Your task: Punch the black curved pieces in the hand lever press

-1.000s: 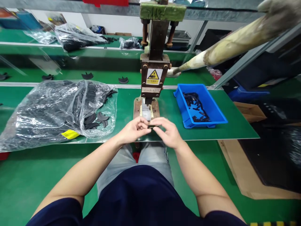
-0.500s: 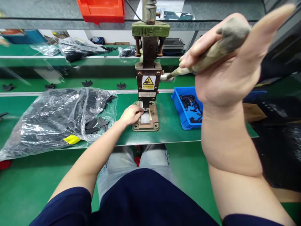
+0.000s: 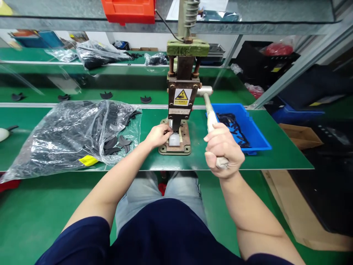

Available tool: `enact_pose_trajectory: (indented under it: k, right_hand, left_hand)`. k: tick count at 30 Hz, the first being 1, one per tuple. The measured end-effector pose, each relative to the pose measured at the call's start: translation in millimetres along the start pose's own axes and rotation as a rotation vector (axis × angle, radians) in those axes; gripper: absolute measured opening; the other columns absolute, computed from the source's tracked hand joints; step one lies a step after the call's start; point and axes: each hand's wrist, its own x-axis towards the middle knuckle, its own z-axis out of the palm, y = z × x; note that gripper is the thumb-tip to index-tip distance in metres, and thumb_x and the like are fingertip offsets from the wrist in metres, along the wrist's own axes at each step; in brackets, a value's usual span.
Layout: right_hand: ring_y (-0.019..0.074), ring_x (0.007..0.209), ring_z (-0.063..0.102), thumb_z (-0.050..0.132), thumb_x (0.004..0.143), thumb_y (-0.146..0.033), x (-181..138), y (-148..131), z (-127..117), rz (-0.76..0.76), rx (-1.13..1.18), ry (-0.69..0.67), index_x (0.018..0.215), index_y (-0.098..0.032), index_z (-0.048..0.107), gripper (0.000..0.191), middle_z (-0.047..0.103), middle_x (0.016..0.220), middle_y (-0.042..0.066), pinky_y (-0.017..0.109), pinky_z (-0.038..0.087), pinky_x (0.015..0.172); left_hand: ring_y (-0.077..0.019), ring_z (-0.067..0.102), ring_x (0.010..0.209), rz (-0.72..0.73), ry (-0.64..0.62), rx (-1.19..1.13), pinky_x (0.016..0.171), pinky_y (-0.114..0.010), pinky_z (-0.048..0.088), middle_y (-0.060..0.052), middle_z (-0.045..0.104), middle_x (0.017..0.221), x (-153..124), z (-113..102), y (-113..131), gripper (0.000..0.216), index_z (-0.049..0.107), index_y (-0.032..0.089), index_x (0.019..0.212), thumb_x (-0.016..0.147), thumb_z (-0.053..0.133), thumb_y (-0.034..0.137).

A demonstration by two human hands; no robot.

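- Press (image 3: 182,92) stands on green surface (image 3: 275,154); yellow triangular hand-hazard label (image 3: 182,97), wording illegible.
- Right hand (image 3: 223,151): fingers wrapped fully around lever handle (image 3: 211,116).
- Left hand (image 3: 158,135): fingers pinched at white block (image 3: 174,140) under ram; any part held cannot be made out.
- Blue bin (image 3: 253,129) sits right of press.

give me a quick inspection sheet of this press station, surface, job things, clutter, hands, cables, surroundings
surface: green bench top, mostly bare at its right end.
job's things: hand press with a yellow warning label; its lever handle is swung down toward the person; a pale block sits on the press base under the ram.
clutter: clear bag of black curved parts left of the press; blue bin holding small black pieces to its right; loose black parts on the strip behind.
hands: left hand at the pale block on the press base; right hand closed round the lever handle.
cables: one dark cable running behind the press top.
surroundings: orange bin overhead; cardboard box at right.
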Motion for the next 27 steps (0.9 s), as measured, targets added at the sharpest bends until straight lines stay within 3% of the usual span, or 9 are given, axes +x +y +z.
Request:
enact_pose_trajectory:
  k: [3,6,10,13,15,18,22,27]
  right_hand:
    - [0.0166,0.076,0.071,0.069,0.084,-0.027,-10.6,6.5,5.6,-0.037,0.001,0.07,0.068,-0.026,0.056,0.021,0.062,0.066,-0.007,0.056,0.058,0.104]
    - [0.0173,0.074,0.071,0.071,0.081,-0.025,-11.6,12.9,7.8,-0.067,-0.009,0.096,0.067,-0.025,0.057,0.02,0.065,0.066,-0.006,0.057,0.058,0.101]
    - [0.0169,0.071,0.071,0.073,0.084,-0.03,-10.7,18.7,11.7,-0.091,-0.006,0.132,0.065,-0.024,0.056,0.026,0.063,0.063,-0.006,0.056,0.059,0.097]
    - [0.0165,0.071,0.07,0.072,0.085,-0.031,-10.6,17.6,16.4,-0.084,0.01,0.183,0.063,-0.023,0.054,0.03,0.062,0.061,-0.006,0.055,0.058,0.097]
    - [0.0161,0.071,0.07,0.072,0.085,-0.029,-10.5,16.4,18.8,-0.075,0.012,0.204,0.062,-0.022,0.053,0.031,0.062,0.061,-0.006,0.054,0.057,0.097]
    - [0.0156,0.07,0.07,0.072,0.084,-0.028,-10.9,17.1,19.5,-0.076,0.015,0.211,0.061,-0.023,0.053,0.031,0.062,0.06,-0.006,0.053,0.057,0.097]
    - [0.0174,0.067,0.069,0.073,0.08,-0.029,-12.2,20.6,16.7,-0.093,0.029,0.197,0.062,-0.025,0.055,0.025,0.062,0.059,-0.005,0.054,0.058,0.095]
    - [0.0191,0.067,0.069,0.072,0.076,-0.026,-12.1,19.6,15.6,-0.074,0.018,0.182,0.064,-0.026,0.057,0.02,0.063,0.06,-0.005,0.056,0.058,0.095]
  left_hand:
    - [-0.0208,0.075,0.095,0.026,0.0,-0.018,0.091,-0.032,0.059,-0.006,0.081,0.105,-4.2,-0.2,-0.5,0.014,0.079,0.02,0.101,0.097,0.067,0.026]
    - [-0.0215,0.074,0.107,0.069,0.016,0.009,0.097,-0.033,0.058,-0.008,0.079,0.117,-13.9,-17.9,-16.1,0.02,0.078,0.02,0.112,0.098,0.065,0.027]
    - [-0.0274,0.068,0.121,-0.043,0.002,0.307,0.112,-0.043,0.052,-0.011,0.078,0.125,-42.7,-82.0,-60.2,0.028,0.077,0.019,0.121,0.099,0.063,0.03]
    - [-0.031,0.064,0.127,-0.132,-0.189,0.527,0.116,-0.045,0.048,-0.011,0.076,0.134,-66.9,-133.3,-92.5,0.039,0.075,0.021,0.131,0.095,0.067,0.032]
    - [-0.0317,0.062,0.131,-0.163,-0.318,0.644,0.116,-0.043,0.046,-0.011,0.073,0.139,-77.2,-153.7,-106.5,0.047,0.072,0.023,0.137,0.092,0.069,0.036]
    - [-0.0328,0.059,0.132,-0.182,-0.433,0.728,0.115,-0.042,0.045,-0.012,0.071,0.14,-81.2,-162.6,-115.3,0.048,0.073,0.023,0.135,0.09,0.07,0.041]
    - [-0.0345,0.06,0.125,-0.195,-0.464,0.717,0.109,-0.042,0.046,-0.015,0.073,0.13,-72.4,-161.0,-116.6,0.038,0.078,0.02,0.114,0.083,0.076,0.042]
    - [-0.0316,0.064,0.115,-0.22,-0.513,0.678,0.103,-0.038,0.047,-0.01,0.075,0.109,-66.7,-165.0,-114.7,0.024,0.073,0.024,0.097,0.08,0.079,0.039]
